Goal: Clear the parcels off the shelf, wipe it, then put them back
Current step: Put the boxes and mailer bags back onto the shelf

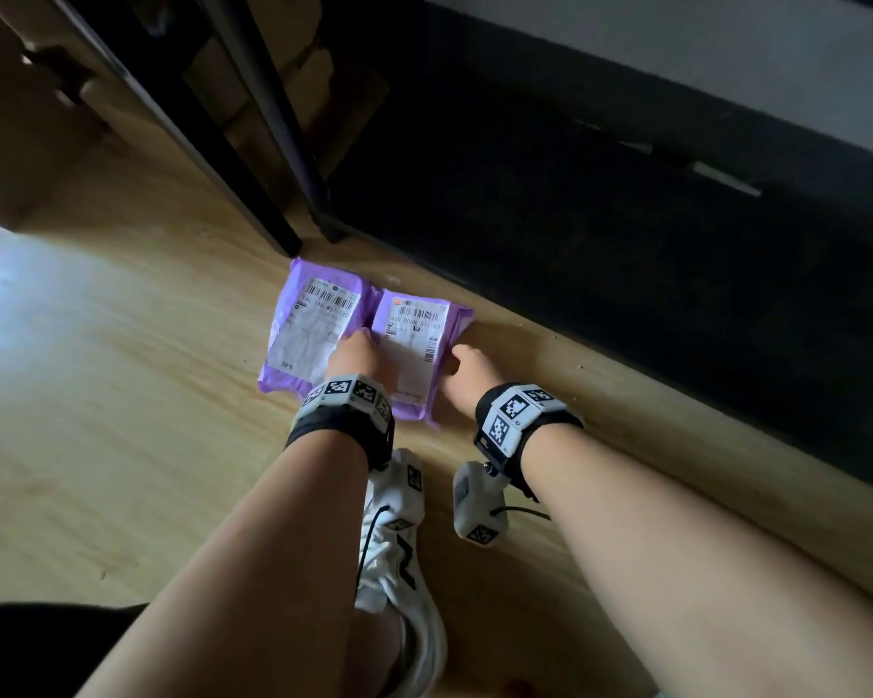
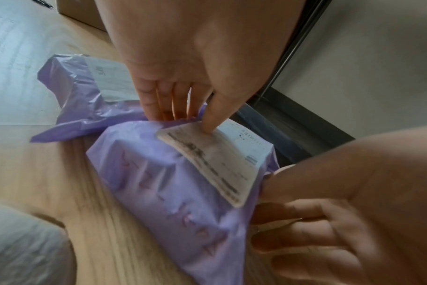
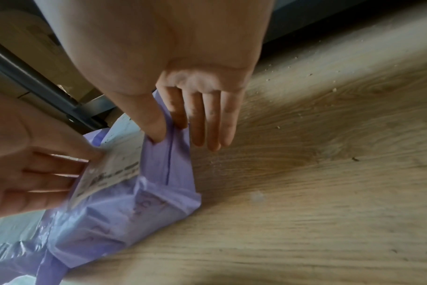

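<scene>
Two purple plastic-wrapped parcels with white shipping labels lie side by side on the wooden floor. The left parcel [image 1: 308,335] [image 2: 85,92] is untouched. My left hand [image 1: 356,352] [image 2: 190,121] grips the left edge of the right parcel [image 1: 414,340] [image 2: 171,183] [image 3: 134,212], thumb on its label and fingers down between the two parcels. At that parcel's right edge my right hand [image 1: 467,365] [image 3: 170,131] pinches the purple flap between thumb and index finger. Its other fingers are straight above the floor.
The black metal shelf frame [image 1: 253,143] stands just behind the parcels, with cardboard boxes [image 1: 283,83] inside it. A dark skirting and wall [image 1: 626,244] run along the right. My white shoe [image 1: 399,556] is between my forearms. Crumbs dot the floor [image 3: 329,173] to the right.
</scene>
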`<act>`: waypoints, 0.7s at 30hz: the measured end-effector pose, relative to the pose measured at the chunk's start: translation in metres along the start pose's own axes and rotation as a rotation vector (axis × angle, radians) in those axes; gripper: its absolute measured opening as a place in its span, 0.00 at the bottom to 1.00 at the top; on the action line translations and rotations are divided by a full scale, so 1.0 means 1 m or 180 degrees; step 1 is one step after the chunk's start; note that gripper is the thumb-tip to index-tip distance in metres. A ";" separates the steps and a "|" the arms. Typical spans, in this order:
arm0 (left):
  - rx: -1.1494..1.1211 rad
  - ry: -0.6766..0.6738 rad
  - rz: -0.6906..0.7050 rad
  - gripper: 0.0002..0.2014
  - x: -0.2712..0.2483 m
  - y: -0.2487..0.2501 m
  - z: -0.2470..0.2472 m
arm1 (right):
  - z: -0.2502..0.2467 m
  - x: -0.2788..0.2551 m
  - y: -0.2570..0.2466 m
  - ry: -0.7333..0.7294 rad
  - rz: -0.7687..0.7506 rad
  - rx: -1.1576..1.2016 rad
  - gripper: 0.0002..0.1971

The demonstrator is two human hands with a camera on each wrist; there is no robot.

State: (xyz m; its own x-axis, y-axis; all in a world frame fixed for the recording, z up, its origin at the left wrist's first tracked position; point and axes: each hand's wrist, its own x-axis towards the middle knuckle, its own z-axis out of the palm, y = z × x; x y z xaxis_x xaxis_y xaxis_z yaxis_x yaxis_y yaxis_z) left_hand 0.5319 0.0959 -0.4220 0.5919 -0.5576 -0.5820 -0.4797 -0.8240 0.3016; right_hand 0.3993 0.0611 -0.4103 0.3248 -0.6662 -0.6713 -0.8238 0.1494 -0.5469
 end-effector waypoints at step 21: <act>-0.0908 0.0306 0.0705 0.20 -0.106 0.032 -0.062 | -0.066 -0.099 -0.033 0.0692 -0.0255 -0.0227 0.11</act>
State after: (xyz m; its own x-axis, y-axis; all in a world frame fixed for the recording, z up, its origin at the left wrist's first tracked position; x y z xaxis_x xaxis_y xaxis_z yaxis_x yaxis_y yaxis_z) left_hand 0.4944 0.1223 -0.3036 0.5587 -0.7212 -0.4095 -0.4112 -0.6697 0.6184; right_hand 0.3636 0.0739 -0.2936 0.2892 -0.8166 -0.4995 -0.8326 0.0429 -0.5522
